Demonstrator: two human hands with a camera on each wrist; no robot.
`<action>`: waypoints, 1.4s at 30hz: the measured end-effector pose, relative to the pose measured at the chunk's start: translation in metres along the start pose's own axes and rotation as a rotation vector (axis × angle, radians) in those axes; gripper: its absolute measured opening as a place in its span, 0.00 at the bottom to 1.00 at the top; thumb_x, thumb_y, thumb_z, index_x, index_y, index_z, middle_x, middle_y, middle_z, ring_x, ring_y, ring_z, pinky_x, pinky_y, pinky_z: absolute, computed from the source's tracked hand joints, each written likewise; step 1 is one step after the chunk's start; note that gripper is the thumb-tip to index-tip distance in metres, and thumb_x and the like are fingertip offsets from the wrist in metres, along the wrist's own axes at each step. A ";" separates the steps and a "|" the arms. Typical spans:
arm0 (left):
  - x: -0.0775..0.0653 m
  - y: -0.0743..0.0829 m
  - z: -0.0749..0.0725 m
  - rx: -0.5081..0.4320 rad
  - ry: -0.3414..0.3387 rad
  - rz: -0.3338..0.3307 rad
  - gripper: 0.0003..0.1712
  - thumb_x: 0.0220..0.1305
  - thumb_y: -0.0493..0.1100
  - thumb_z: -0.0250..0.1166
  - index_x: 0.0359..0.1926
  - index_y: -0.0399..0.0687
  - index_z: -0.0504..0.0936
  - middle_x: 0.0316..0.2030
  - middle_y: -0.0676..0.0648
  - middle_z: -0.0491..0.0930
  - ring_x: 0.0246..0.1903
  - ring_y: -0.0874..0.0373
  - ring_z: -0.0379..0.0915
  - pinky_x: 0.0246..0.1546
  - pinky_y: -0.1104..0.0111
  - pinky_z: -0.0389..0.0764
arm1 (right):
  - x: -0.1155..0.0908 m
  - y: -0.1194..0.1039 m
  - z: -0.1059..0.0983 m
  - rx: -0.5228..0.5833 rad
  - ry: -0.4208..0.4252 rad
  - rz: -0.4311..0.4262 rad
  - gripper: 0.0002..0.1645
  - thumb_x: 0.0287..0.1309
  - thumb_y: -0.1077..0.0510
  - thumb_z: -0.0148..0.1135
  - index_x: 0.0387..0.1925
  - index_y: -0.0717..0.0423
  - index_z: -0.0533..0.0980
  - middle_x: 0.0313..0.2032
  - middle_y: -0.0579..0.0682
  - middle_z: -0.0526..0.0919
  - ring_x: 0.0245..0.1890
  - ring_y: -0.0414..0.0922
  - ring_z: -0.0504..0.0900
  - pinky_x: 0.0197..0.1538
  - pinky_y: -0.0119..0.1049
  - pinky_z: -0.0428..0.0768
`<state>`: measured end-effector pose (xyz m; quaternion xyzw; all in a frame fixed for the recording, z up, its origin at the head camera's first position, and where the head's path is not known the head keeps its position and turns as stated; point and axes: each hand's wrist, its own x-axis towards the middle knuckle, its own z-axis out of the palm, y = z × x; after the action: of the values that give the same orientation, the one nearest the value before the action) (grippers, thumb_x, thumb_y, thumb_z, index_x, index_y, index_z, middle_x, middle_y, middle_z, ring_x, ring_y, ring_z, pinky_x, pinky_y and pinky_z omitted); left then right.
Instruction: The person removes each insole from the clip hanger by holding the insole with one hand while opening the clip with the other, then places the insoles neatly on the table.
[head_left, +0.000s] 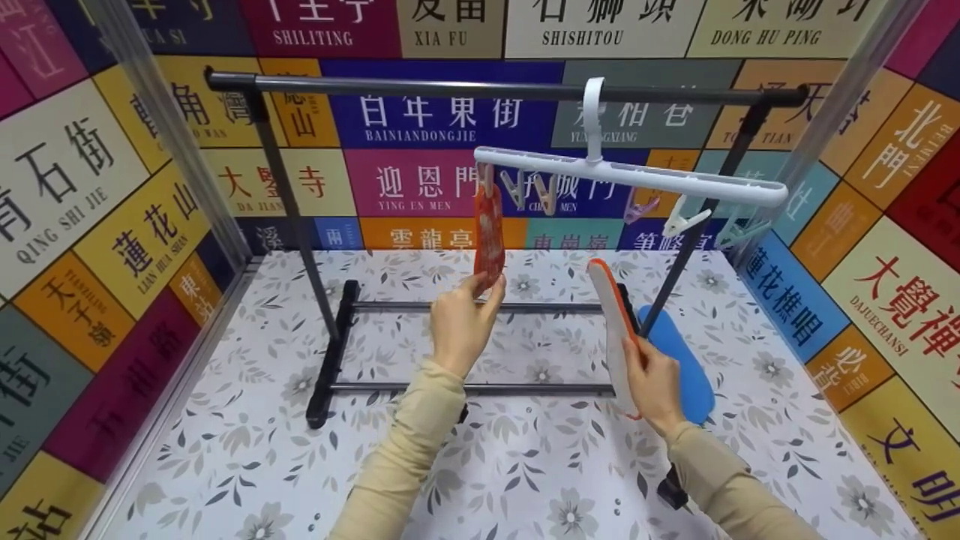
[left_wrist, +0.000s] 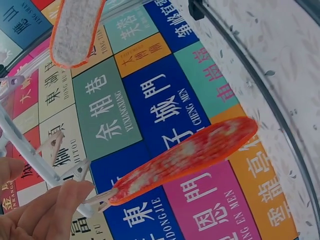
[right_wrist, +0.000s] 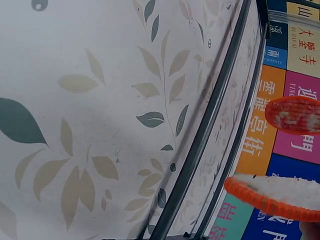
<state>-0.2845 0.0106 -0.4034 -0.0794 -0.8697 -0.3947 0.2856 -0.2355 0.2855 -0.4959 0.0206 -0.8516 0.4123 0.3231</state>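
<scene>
A red-orange insole (head_left: 490, 236) hangs from a clip at the left end of a white clip hanger (head_left: 630, 174). My left hand (head_left: 459, 326) is raised near it, its fingertips overlapping the insole's lower end in the head view. In the left wrist view, that insole's far tip shows free of fingers, and the left hand (left_wrist: 47, 207) appears beside the clip (left_wrist: 100, 200), thumb and fingers slightly apart. My right hand (head_left: 654, 382) grips a second insole (head_left: 611, 330) by its side, greyish with an orange edge; its tip points up.
The hanger hooks over the top bar (head_left: 420, 88) of a dark metal rack. More clips (head_left: 686, 217) dangle along it. A blue insole (head_left: 679, 364) lies by the rack's right leg on the flower-patterned table (head_left: 247, 457). Lower bars (head_left: 480, 388) cross near the table.
</scene>
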 end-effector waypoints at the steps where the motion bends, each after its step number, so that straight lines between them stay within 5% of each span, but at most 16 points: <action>1: -0.002 -0.001 0.001 0.012 0.000 -0.001 0.22 0.67 0.58 0.61 0.49 0.48 0.87 0.38 0.47 0.89 0.35 0.47 0.87 0.33 0.56 0.82 | 0.001 0.001 -0.002 -0.002 0.001 0.013 0.12 0.69 0.60 0.58 0.36 0.65 0.83 0.19 0.53 0.78 0.18 0.36 0.68 0.23 0.23 0.64; 18: -0.011 -0.006 0.009 0.066 -0.015 0.026 0.22 0.67 0.59 0.61 0.46 0.49 0.89 0.37 0.48 0.89 0.32 0.47 0.87 0.28 0.57 0.79 | -0.002 0.038 -0.066 -0.074 0.063 0.202 0.14 0.65 0.59 0.63 0.44 0.68 0.84 0.25 0.61 0.83 0.17 0.30 0.68 0.20 0.22 0.64; 26: -0.013 -0.011 0.009 0.084 0.006 0.024 0.21 0.66 0.59 0.63 0.45 0.49 0.89 0.35 0.46 0.89 0.30 0.44 0.86 0.28 0.56 0.78 | -0.006 0.056 -0.108 -0.139 0.041 0.429 0.28 0.71 0.46 0.54 0.58 0.64 0.77 0.47 0.68 0.83 0.26 0.28 0.72 0.28 0.19 0.71; 33: -0.020 -0.012 0.008 0.091 -0.030 -0.008 0.25 0.65 0.61 0.63 0.47 0.46 0.88 0.37 0.47 0.89 0.36 0.43 0.86 0.33 0.54 0.78 | -0.001 0.081 -0.124 -0.239 0.048 0.440 0.29 0.72 0.46 0.52 0.57 0.67 0.76 0.44 0.69 0.83 0.24 0.29 0.68 0.26 0.22 0.65; 42: -0.036 -0.014 0.005 0.075 -0.078 0.000 0.26 0.65 0.61 0.62 0.47 0.45 0.87 0.38 0.45 0.89 0.36 0.44 0.87 0.34 0.53 0.82 | 0.014 0.106 -0.123 -0.403 -0.029 0.394 0.24 0.72 0.52 0.52 0.43 0.72 0.82 0.34 0.69 0.83 0.30 0.56 0.76 0.27 0.32 0.66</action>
<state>-0.2619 0.0077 -0.4355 -0.0839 -0.8942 -0.3586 0.2544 -0.2134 0.4471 -0.5056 -0.2041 -0.9084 0.2894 0.2221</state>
